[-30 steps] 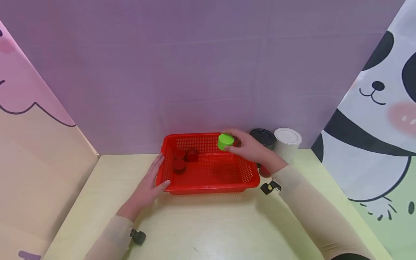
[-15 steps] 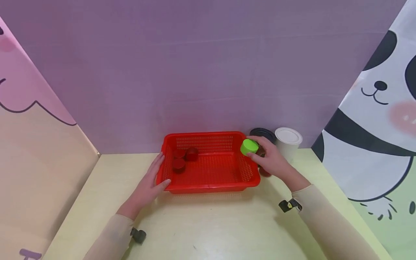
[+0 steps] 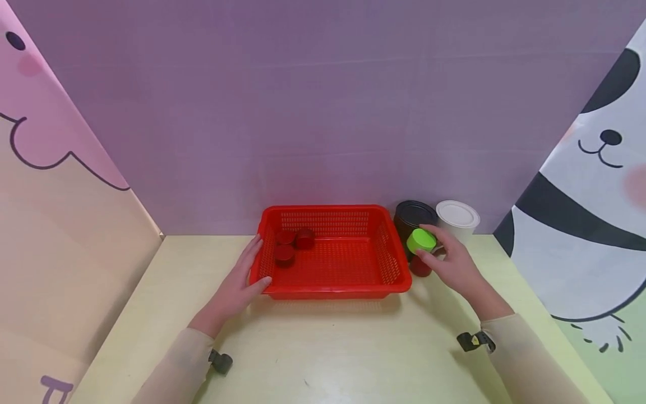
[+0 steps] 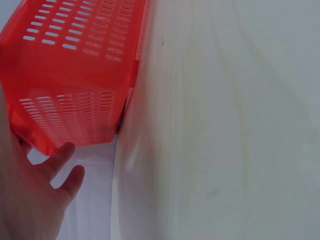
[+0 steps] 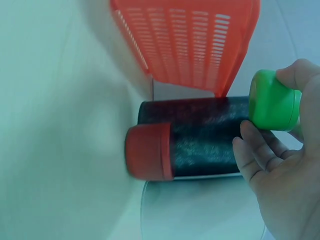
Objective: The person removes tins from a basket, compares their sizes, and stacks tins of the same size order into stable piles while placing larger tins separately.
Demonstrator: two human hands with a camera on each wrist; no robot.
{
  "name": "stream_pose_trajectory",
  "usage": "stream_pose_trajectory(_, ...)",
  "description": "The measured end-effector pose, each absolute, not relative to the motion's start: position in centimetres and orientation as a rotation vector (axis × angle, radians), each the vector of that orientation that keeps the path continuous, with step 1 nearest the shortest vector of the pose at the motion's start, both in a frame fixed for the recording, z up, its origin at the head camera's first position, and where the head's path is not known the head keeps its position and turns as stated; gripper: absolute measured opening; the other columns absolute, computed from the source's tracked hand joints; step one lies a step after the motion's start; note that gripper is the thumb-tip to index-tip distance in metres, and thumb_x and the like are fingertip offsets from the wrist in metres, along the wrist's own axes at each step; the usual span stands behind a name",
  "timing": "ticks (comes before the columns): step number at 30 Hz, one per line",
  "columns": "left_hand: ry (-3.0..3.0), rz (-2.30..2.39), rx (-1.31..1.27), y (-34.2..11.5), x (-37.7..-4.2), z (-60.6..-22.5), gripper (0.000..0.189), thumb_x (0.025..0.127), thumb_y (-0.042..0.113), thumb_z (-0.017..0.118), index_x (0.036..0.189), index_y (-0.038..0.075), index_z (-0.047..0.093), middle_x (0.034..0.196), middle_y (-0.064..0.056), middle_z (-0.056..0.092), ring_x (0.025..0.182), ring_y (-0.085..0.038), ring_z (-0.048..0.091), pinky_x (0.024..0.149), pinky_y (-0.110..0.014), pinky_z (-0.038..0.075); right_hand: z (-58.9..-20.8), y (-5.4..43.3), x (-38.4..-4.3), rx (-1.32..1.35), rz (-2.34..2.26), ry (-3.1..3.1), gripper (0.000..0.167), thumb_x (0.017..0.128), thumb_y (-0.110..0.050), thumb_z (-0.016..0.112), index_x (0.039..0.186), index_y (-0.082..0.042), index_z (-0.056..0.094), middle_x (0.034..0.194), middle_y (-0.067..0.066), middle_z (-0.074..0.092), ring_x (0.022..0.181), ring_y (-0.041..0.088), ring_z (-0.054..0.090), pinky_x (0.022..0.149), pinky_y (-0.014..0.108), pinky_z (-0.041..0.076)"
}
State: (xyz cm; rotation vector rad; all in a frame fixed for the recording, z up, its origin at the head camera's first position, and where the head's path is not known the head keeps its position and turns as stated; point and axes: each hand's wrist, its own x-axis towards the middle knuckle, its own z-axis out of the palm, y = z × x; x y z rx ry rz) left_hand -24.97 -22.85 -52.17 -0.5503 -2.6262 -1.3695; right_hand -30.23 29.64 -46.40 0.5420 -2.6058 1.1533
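My right hand [image 3: 452, 264] pinches a small bright green round container [image 3: 421, 240] between thumb and fingers. The green container is to the right of the red basket, overlapping a dark red round container [image 3: 420, 267] in the head view. In the right wrist view that red container [image 5: 148, 151] stands on the table, below and apart from the green container [image 5: 272, 102]. With fingers extended, my left hand [image 3: 237, 289] rests against the left side of the red plastic basket [image 3: 328, 289], the thumb at its front left corner. Inside the basket, at the left, sit 3 red round containers [image 3: 285, 255].
Behind my right hand stand a black lidded canister [image 3: 415, 214] and a white lidded canister [image 3: 458, 214], close to the purple back wall [image 3: 323, 112]. The pale table [image 3: 323, 348] stretches in front of the basket. Printed panels flank both sides.
My right hand has carried the green container from above the basket rightward, past its right rim, to over the red container outside. My left hand stays at the basket's left side. The head view shifts slightly.
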Motion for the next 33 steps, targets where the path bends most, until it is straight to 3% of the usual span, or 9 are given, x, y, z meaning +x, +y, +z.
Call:
stream_pose_trajectory(10,-2.655,-1.375,-0.508,-22.4,-24.8,-51.9,0.107,0.097,0.024,0.084,0.179,0.025,0.016,0.186,0.008,0.009,0.169,-0.030,0.017,0.111,-0.062,0.054,-48.7,31.4,-29.7,0.492,1.109,-2.565,0.057,0.103,-0.009,0.077,0.156,-0.003,0.056,0.135,0.018,0.060,0.106,0.012,0.054,0.082,0.017,0.053)
stream_pose_trajectory(18,-2.650,-1.382,-0.506,-22.5,-24.8,-51.9,0.107,0.096,0.024,0.084,0.179,0.024,0.016,0.186,0.007,0.009,0.169,-0.031,0.017,0.112,-0.062,0.054,-50.1,32.0,-30.3,0.454,1.060,-2.568,0.058,0.101,-0.009,0.080,0.153,0.000,0.057,0.129,0.021,0.060,0.104,0.027,0.056,0.078,0.026,0.056)
stream_pose_trajectory(24,-2.648,-1.382,-0.514,-22.6,-24.8,-52.1,0.107,0.097,0.023,0.083,0.179,0.024,0.016,0.186,0.007,0.009,0.169,-0.031,0.018,0.110,-0.061,0.056,-50.9,31.9,-30.6,0.434,1.031,-2.563,0.058,0.099,-0.008,0.081,0.152,0.002,0.058,0.133,0.024,0.060,0.105,0.029,0.057,0.077,0.034,0.058)
stream_pose_trajectory(33,-2.652,-1.381,-0.514,-22.8,-24.9,-52.0,0.104,0.098,0.028,0.082,0.179,0.024,0.016,0.185,0.008,0.009,0.169,-0.029,0.017,0.111,-0.060,0.055,-51.2,31.6,-30.9,0.416,1.030,-2.581,0.058,0.099,-0.009,0.080,0.151,0.003,0.058,0.134,0.027,0.060,0.107,0.035,0.058,0.076,0.027,0.054)
